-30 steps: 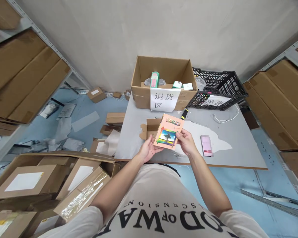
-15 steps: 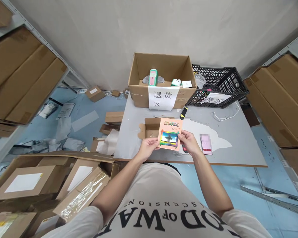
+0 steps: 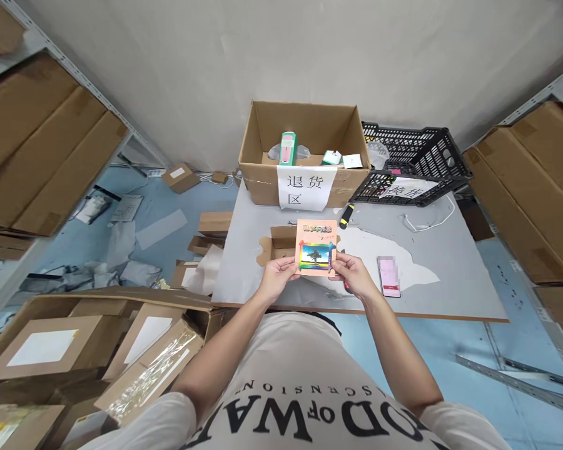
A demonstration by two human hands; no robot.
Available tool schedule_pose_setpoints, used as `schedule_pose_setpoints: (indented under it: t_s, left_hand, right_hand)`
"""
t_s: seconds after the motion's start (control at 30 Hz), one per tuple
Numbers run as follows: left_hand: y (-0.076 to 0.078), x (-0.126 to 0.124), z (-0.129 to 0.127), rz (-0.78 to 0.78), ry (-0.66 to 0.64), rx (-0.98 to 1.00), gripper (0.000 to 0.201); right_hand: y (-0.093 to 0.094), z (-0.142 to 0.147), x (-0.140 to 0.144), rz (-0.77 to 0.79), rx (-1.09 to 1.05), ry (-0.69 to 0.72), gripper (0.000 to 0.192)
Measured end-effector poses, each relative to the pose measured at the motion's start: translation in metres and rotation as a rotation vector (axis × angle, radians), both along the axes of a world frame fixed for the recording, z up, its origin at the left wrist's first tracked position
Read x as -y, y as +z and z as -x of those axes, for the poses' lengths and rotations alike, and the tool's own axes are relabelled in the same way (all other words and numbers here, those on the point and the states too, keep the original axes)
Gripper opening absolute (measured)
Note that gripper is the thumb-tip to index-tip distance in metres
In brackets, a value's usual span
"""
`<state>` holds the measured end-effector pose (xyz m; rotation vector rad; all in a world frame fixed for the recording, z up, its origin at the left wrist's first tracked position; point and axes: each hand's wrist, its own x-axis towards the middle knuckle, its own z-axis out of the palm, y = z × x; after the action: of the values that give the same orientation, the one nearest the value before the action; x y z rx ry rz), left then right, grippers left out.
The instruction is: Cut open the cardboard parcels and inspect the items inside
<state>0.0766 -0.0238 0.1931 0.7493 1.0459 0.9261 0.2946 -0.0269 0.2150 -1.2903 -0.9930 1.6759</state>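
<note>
Head view: a thin orange booklet (image 3: 316,248) with a tree picture on its cover is held upright just above the near edge of the desk (image 3: 450,294), at the centre of the frame. Its lower left corner is pinched by the left hand (image 3: 278,275) and its lower right edge by the right hand (image 3: 351,275), both hands being closed on it. It is judged to be light and flat, stiff enough to stand unsupported yet easily bent or creased, with a somewhat glossy cover that may slip. A grip at the two lower edges, thumbs on the face, is judged suitable. Behind it an opened small carton (image 3: 281,244) lies on the desk, and a phone (image 3: 388,275) lies to the right.
</note>
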Motion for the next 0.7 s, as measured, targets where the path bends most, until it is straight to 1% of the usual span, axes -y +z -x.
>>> schedule_pose_setpoints:
  t_s: [0.13,0.2,0.27,0.37,0.47,0.5,0.53,0.57,0.6,0.63,0.7]
  left_hand:
    - [-0.008,-0.006,-0.005,-0.049,0.017,-0.086,0.048]
    - [-0.015,-0.01,-0.005,-0.103,0.05,-0.147,0.048]
    - [-0.024,-0.012,-0.001,-0.17,0.058,-0.232,0.046]
    - [-0.034,-0.012,0.009,-0.296,0.047,-0.444,0.041]
    - [-0.038,-0.009,0.018,-0.444,0.016,-0.763,0.037]
    - [-0.038,-0.007,0.019,-0.498,0.002,-0.86,0.036]
    - [-0.039,-0.006,0.02,-0.553,-0.01,-0.939,0.035]
    - [-0.041,-0.004,0.019,-0.607,-0.019,-1.002,0.034]
    - [-0.043,-0.003,0.019,-0.651,-0.026,-1.053,0.032]
    - [-0.045,-0.001,0.018,-0.679,-0.028,-1.099,0.031]
    - [-0.05,0.002,0.016,-0.698,-0.022,-1.169,0.03]
  right_hand:
    - [-0.003,-0.013,-0.014,-0.043,0.079,-0.02,0.044]
    - [-0.001,-0.031,-0.032,-0.078,0.129,-0.059,0.041]
    - [0.006,-0.058,-0.058,-0.117,0.176,-0.118,0.037]
    - [0.024,-0.11,-0.113,-0.233,0.236,-0.253,0.037]
    - [0.043,-0.163,-0.182,-0.349,0.321,-0.477,0.037]
    - [0.047,-0.179,-0.206,-0.372,0.361,-0.537,0.04]
    - [0.049,-0.193,-0.231,-0.389,0.416,-0.608,0.047]
    - [0.049,-0.206,-0.254,-0.387,0.488,-0.671,0.057]
    - [0.047,-0.217,-0.277,-0.366,0.59,-0.716,0.063]
    - [0.043,-0.226,-0.298,-0.358,0.721,-0.72,0.061]
    - [0.029,-0.239,-0.333,-0.404,1.022,-0.645,0.046]
